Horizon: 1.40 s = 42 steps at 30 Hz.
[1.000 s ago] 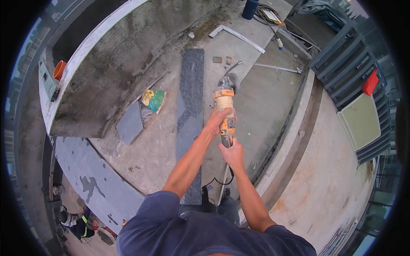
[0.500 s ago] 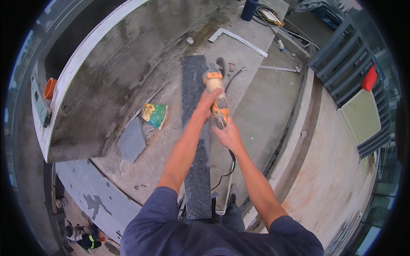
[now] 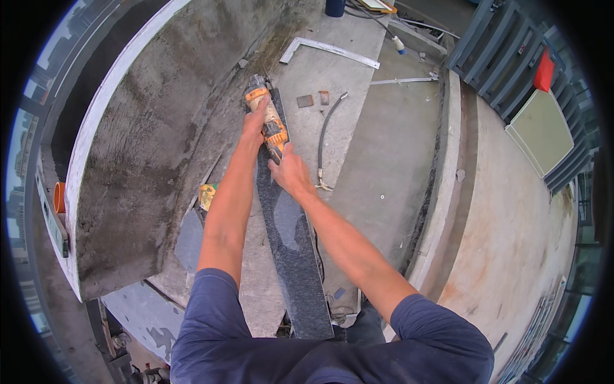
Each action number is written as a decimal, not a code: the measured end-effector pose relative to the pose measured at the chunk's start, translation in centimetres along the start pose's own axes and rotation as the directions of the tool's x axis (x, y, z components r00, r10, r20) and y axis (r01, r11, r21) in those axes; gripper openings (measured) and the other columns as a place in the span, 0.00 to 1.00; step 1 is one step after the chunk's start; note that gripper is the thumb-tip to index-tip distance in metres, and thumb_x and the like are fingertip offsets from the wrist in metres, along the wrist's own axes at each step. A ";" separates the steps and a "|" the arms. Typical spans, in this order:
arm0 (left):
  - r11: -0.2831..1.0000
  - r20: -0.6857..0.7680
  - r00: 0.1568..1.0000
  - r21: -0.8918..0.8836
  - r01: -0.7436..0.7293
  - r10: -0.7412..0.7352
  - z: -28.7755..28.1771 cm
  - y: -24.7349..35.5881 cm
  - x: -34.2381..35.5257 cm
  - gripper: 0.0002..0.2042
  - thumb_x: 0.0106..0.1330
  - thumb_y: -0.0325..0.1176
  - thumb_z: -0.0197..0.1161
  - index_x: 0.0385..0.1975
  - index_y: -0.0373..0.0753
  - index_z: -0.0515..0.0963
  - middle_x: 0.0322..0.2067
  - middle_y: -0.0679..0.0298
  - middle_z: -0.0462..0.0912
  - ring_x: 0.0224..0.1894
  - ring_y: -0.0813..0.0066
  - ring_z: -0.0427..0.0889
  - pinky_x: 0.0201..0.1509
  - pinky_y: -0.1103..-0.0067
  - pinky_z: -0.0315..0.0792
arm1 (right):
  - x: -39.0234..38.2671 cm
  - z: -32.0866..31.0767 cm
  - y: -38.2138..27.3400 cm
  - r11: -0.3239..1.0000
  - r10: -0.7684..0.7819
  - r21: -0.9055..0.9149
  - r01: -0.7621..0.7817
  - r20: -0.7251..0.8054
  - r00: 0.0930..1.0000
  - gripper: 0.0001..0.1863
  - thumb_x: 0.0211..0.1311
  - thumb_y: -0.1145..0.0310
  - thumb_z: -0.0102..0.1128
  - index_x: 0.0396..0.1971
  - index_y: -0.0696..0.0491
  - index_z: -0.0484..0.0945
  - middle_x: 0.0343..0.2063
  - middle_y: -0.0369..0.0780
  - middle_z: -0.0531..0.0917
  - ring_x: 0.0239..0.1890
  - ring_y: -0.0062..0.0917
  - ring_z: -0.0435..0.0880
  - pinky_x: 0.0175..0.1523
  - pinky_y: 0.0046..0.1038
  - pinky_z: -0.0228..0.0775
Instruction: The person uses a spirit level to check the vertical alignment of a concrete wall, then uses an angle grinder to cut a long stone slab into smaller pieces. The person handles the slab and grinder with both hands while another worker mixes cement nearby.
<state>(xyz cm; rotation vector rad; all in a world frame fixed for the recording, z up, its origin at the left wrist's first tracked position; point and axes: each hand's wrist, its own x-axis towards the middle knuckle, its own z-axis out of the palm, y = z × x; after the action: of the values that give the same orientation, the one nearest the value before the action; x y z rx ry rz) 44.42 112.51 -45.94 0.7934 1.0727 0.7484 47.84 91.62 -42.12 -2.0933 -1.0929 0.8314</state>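
head view: your left hand has its grip closed around the body of the orange power tool, your right hand around its rear end. the tool is over the far end of the long dark slab; contact is unclear. a metal square lies beyond, to the right.

I count two hands, the left and the right, their fingers wrapped round one grinder. Beneath the fingers runs one slab. Right of them lie two chips, one greyish, one brownish, and one cord. Beyond the fingers: one square, one bottle, one plug. Well to their right: one red cloth, one panel. Left of them: one bag; farther left, one level, one orange pipe.
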 end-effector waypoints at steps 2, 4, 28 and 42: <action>1.000 0.033 0.999 -0.021 0.001 -0.001 -0.7 -0.2 0.7 0.37 0.70 0.54 0.79 0.62 0.24 0.76 0.45 0.52 0.90 0.38 0.61 0.92 0.42 0.62 0.89 | 0.3 0.0 0.2 1.000 -0.012 -0.016 0.013 0.008 1.000 0.31 0.72 0.57 0.72 0.58 0.63 0.67 0.42 0.65 0.89 0.47 0.64 0.90 0.54 0.58 0.81; 1.000 0.033 0.999 -0.025 0.003 -0.002 -1.5 -0.2 1.2 0.39 0.70 0.55 0.79 0.63 0.23 0.75 0.45 0.51 0.90 0.39 0.60 0.93 0.43 0.62 0.89 | 0.5 -0.3 0.0 0.999 -0.023 -0.042 0.024 0.031 0.999 0.30 0.72 0.57 0.72 0.58 0.63 0.67 0.42 0.65 0.89 0.47 0.64 0.90 0.54 0.58 0.81; 0.999 0.042 0.998 -0.026 0.036 -0.035 -1.0 0.2 1.2 0.32 0.77 0.52 0.72 0.64 0.27 0.76 0.44 0.53 0.89 0.40 0.60 0.91 0.43 0.61 0.88 | 1.2 -0.7 -0.8 0.999 0.034 -0.045 -0.030 0.090 0.995 0.35 0.70 0.59 0.73 0.64 0.65 0.66 0.49 0.65 0.88 0.54 0.62 0.89 0.61 0.55 0.80; 0.996 0.105 0.991 -0.038 -0.078 0.081 -0.4 -0.6 -2.7 0.30 0.83 0.46 0.65 0.74 0.35 0.64 0.52 0.56 0.84 0.47 0.64 0.88 0.50 0.64 0.87 | 2.8 -1.4 -1.5 0.993 0.104 -0.076 -0.094 0.142 0.984 0.36 0.67 0.67 0.70 0.68 0.67 0.65 0.54 0.65 0.87 0.59 0.60 0.89 0.65 0.52 0.80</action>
<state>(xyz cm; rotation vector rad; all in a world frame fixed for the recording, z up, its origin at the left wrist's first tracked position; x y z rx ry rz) 43.30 110.01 -45.29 0.8419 0.9354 0.7812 49.51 94.40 -40.80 -2.1870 -1.1142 1.0227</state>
